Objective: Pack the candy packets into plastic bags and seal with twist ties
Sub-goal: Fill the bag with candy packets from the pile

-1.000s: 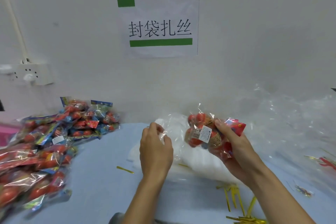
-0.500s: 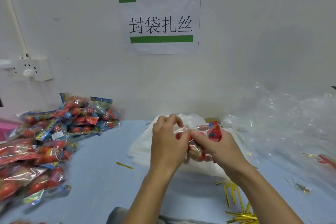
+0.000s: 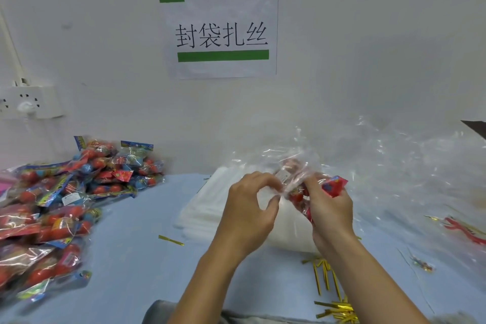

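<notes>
A light blue table (image 3: 126,258) runs up to a white wall, where a paper sign (image 3: 219,31) with black characters and green bars hangs above the work area and a white power socket (image 3: 29,102) sits far left. A large heap of candy packets (image 3: 60,200), red and blue under shiny wrap, fills the left side of the table. A single gold twist tie (image 3: 170,240) lies alone on the cloth between that heap and the middle, and a loose bunch of gold twist ties (image 3: 328,289) lies near, under the right forearm. Crumpled clear film (image 3: 399,166) spreads over the far right, with a red scrap (image 3: 465,231) at its right edge.

In the middle, just above a flat stack of white plastic bags (image 3: 207,208), both hands meet. The left hand (image 3: 249,216) pinches the edge of a clear plastic bag (image 3: 297,166) between thumb and curled fingers. The right hand (image 3: 330,212) grips a candy packet (image 3: 315,189), red sweets with a red header, its upper part lying inside the bag's mouth. The bag's film blurs the packet's label.
</notes>
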`<state>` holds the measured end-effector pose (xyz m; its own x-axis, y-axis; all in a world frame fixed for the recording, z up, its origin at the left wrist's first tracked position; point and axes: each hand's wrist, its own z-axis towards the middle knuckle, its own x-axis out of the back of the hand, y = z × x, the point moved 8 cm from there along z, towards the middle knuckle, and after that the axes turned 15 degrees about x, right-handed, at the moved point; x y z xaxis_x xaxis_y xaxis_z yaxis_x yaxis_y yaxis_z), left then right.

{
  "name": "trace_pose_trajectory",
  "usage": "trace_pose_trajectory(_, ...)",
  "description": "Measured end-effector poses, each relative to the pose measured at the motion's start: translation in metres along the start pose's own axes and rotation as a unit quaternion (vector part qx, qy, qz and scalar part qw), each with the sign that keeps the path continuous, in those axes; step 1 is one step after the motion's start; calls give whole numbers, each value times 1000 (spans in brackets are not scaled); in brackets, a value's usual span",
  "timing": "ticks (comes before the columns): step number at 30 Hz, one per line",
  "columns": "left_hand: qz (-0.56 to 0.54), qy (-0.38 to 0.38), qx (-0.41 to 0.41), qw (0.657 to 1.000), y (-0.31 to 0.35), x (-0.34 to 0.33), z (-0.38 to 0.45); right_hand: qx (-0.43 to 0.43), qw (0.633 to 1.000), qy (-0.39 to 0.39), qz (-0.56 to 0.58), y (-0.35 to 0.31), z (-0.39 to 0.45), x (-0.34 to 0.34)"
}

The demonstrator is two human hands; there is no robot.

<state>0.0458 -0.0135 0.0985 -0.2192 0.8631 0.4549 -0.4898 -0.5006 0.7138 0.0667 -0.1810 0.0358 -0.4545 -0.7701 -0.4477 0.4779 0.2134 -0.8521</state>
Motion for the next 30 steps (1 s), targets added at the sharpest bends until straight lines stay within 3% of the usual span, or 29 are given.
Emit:
trace_pose_trajectory(4,-97,6,55,994,-7,1,0,-34,995,51,81,0,-2,2)
trace_pose_trajectory(8,-210,177,135,952,-23,27,-1,-48,992,36,112,-1,-5,-4)
trace_pose_trajectory(10,-226,203,218,927,-41,28,-2,-47,992,18,113,-2,-7,-9)
trace_pose_trajectory(13,-271,98,383,878,-71,5,0,-36,992,-16,122,-5,-10,-16)
trace_pose_trajectory(15,-311,7,415,855,-75,-14,0,-31,992,-45,117,-8,-13,-22)
trace_pose_trajectory(18,-291,-50,340,893,-62,-23,3,-32,993,-76,89,-7,-16,-28)
trace_pose_trajectory(22,-222,-94,248,938,-49,-27,3,-96,985,-35,137,3,-19,-23)
trace_pose_trajectory(26,-199,-149,239,939,-47,-36,0,-182,947,-2,264,4,-23,-25)
trace_pose_trajectory(30,-212,-188,263,922,-54,-43,-2,-213,909,-47,355,-6,-27,-37)
